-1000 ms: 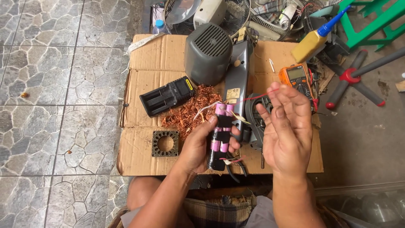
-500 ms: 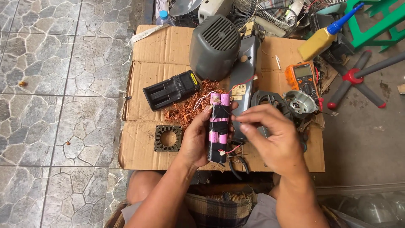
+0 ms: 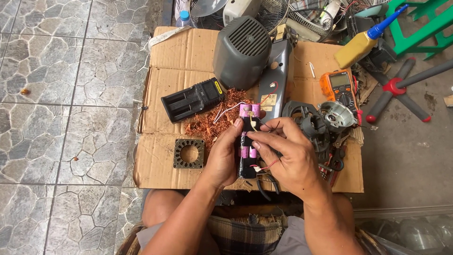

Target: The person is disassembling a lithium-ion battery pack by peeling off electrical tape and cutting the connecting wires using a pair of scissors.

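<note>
Stator ring (image 3: 189,153) and black charger (image 3: 192,99) seen at left on the cardboard (image 3: 155,165), by copper wire scraps (image 3: 212,123). Battery pack (image 3: 247,141) – pink cells, black wrap – is gripped by the left hand (image 3: 224,158) above the cardboard; right hand (image 3: 288,158) is pinched on its wires. Multimeter (image 3: 339,87) lies right.

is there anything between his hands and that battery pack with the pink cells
Nothing visible. The left hand grips the battery pack along its left side, and the right hand lies against its right side, fingers touching the pack's front where thin red and white wires stick out.
</note>
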